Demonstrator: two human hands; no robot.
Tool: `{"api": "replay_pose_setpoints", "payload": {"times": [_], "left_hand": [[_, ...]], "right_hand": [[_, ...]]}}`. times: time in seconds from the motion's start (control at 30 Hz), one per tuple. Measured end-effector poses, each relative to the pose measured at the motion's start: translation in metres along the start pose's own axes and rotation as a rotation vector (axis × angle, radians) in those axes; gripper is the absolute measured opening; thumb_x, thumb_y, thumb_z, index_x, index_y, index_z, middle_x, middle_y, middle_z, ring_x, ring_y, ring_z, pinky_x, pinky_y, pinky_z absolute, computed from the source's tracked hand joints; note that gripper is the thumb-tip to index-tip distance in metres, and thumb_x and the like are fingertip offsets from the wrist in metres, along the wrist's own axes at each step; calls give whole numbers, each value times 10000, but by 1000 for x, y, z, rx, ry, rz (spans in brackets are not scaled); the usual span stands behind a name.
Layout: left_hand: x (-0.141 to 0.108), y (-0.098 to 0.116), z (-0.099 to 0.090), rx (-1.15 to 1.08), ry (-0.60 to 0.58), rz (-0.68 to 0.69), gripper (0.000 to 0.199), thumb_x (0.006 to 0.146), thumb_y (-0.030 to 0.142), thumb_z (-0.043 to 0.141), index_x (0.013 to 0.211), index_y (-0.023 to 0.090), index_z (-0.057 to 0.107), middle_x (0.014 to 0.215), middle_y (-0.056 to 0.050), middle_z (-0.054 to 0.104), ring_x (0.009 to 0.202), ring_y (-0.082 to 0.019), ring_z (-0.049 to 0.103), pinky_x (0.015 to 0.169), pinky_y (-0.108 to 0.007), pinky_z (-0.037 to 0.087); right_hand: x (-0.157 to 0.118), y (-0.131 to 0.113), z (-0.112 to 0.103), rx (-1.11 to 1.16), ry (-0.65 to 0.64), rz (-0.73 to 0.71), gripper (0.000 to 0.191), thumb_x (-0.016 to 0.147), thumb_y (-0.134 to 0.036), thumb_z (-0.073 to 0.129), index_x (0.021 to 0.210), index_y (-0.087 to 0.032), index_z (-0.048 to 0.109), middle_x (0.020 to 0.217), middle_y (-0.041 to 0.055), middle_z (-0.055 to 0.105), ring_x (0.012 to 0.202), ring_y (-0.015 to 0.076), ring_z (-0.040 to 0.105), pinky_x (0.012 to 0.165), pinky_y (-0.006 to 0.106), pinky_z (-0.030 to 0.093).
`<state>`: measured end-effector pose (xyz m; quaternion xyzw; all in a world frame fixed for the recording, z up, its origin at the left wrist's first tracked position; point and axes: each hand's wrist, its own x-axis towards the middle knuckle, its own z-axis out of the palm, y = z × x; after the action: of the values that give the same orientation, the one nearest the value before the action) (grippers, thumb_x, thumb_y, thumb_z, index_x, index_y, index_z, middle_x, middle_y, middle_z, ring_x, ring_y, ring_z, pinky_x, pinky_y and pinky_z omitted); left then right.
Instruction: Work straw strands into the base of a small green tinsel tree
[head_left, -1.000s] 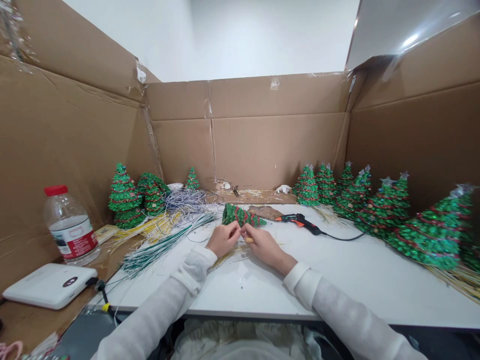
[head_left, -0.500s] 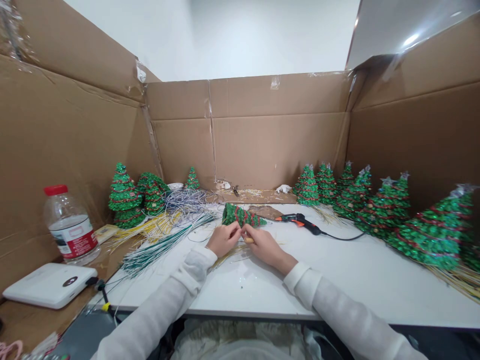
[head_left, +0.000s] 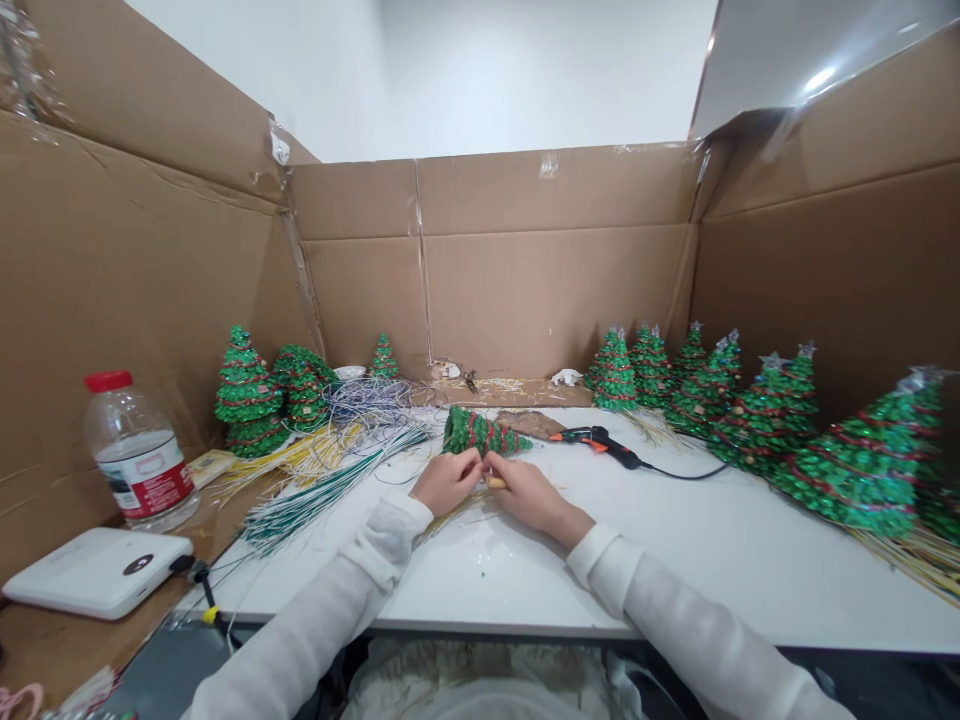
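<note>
A small green tree with red garland (head_left: 480, 432) lies on its side on the white table, its tip pointing right. Just in front of it, my left hand (head_left: 448, 481) is closed, its fingertips pinched on something too small to make out. Beside it my right hand (head_left: 529, 490) is closed around a small tan wooden piece (head_left: 496, 482), and its fingertips nearly meet those of my left hand. Thin straw-coloured strands (head_left: 455, 515) lie under and beside the hands.
A hot glue gun (head_left: 600, 441) with its cable lies right of the tree. Green strands (head_left: 322, 500) and tangled wires (head_left: 367, 400) cover the left. Several finished trees (head_left: 870, 470) line the right side. A bottle (head_left: 145, 460) and a white device (head_left: 97, 570) stand at left.
</note>
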<state>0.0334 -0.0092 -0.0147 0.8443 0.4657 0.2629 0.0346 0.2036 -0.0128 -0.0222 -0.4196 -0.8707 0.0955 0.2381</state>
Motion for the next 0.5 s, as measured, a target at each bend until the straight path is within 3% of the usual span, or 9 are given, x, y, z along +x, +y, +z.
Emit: {"api": "replay_pose_setpoints", "payload": {"times": [0.5], "left_hand": [[0, 1, -1, -1, -4, -21, 222, 858, 304, 374, 755, 209, 547, 544, 42, 511, 490, -103, 445, 504, -218, 258]], "right_hand": [[0, -2, -1, -4, -5, 20, 171, 753, -114, 403, 890, -199, 460, 751, 14, 567, 656, 137, 483, 556, 221, 215]]}}
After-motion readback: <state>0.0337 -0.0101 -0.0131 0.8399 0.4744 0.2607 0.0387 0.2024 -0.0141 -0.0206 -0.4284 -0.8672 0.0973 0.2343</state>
